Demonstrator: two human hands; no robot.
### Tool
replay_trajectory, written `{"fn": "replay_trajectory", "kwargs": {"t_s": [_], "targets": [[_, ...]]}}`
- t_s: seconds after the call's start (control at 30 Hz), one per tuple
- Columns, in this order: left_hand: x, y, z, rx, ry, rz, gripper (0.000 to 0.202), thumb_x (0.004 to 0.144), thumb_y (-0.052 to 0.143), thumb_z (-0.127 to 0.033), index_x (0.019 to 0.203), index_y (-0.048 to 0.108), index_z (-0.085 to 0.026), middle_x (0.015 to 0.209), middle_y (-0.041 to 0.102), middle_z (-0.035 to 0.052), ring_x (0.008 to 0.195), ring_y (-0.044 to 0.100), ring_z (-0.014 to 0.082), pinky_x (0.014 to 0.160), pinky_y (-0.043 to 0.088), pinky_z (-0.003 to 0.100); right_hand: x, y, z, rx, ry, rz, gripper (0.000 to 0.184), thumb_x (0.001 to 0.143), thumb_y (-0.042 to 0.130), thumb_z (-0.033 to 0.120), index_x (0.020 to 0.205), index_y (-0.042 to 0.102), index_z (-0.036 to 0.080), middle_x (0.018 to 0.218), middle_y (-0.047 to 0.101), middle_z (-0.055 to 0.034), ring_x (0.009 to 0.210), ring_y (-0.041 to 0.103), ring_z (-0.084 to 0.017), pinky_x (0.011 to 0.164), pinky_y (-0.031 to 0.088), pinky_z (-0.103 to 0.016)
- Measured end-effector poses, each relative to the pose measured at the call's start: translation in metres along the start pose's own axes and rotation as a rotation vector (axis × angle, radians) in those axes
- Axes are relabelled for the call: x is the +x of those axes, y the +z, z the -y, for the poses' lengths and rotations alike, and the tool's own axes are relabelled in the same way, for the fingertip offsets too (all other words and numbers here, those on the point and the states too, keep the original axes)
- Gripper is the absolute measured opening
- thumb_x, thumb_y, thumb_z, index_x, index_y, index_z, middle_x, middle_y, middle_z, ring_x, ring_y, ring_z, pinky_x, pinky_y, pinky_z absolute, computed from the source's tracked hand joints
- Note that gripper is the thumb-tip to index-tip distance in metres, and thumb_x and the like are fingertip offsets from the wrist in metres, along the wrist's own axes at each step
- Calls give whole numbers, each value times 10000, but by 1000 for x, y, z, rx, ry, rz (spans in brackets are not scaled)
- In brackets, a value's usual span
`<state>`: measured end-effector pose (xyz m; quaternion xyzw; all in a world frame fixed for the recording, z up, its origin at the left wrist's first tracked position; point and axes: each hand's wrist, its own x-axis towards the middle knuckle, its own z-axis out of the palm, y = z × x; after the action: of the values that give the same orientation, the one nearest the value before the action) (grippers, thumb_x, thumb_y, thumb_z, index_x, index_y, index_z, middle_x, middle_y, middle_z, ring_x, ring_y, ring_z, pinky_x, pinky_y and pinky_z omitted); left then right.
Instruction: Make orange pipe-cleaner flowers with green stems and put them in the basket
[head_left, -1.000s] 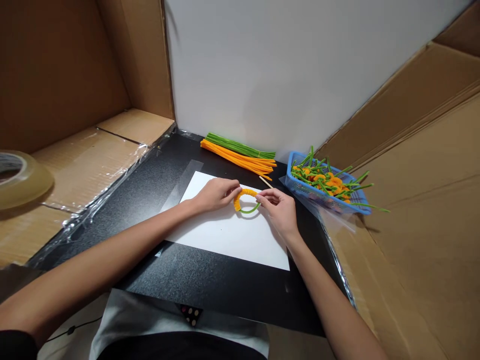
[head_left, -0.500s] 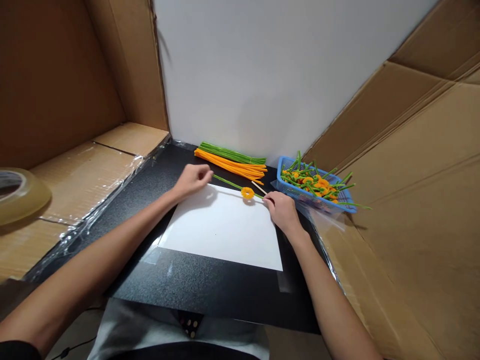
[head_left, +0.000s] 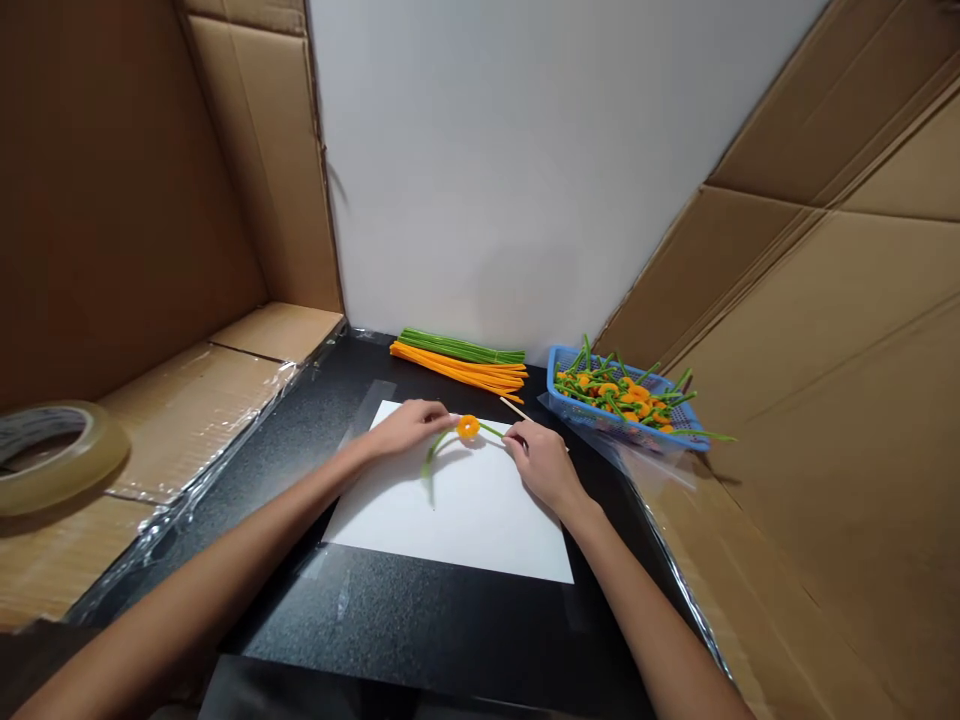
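Pipe-cleaner flower (head_left: 468,427) sits near the far edge of your white paper sheet (head_left: 450,525), on the black board (head_left: 420,620). Off to the right there's a blue plastic basket (head_left: 553,385) full of similar flowers, with an orange pipe-cleaner bundle (head_left: 457,369) and a green pipe-cleaner bundle (head_left: 461,347) behind the paper. Both arms reach forward, hands apart: your left hand (head_left: 409,428) pinches the green stem beside the orange coil, and your right hand (head_left: 544,465) pinches its other end.

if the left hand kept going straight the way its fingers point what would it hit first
Probably the orange pipe cleaner ring on the green pipe cleaner stem. The fingertips of the left hand point right, just short of it, though depth is hard to judge from this view.
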<state>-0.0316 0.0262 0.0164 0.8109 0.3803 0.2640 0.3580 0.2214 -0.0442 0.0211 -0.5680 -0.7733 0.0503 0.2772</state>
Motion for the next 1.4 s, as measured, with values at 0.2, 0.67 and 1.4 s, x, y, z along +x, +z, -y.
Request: {"fn": "replay_trajectory", "kwargs": {"t_s": [0.2,0.67,1.4], "targets": [[-4,23,-18,-24,-35,71,426,937,454,-510,742,620,-169,663,646,19,589,549,164,578,352,260,-1,2,6,17,-11,-64,124,890,546,171,820,646,194,847,678,-73,853,603,-249,777,453,-363],[-9,24,-24,208,-5,-11,456,1010,266,-471,770,532,-189,707,587,26,644,515,175,618,334,262,-4,22,20,365,93,-30,174,913,534,213,852,696,191,846,717,-58,778,651,-207,706,468,-298],[-7,14,-5,324,135,7,254,996,353,-274,1026,591,-192,904,689,53,764,609,178,655,383,246,-4,8,20,306,35,93,271,925,507,201,1155,649,227,1031,731,-76,916,671,-227,812,467,-341]]}}
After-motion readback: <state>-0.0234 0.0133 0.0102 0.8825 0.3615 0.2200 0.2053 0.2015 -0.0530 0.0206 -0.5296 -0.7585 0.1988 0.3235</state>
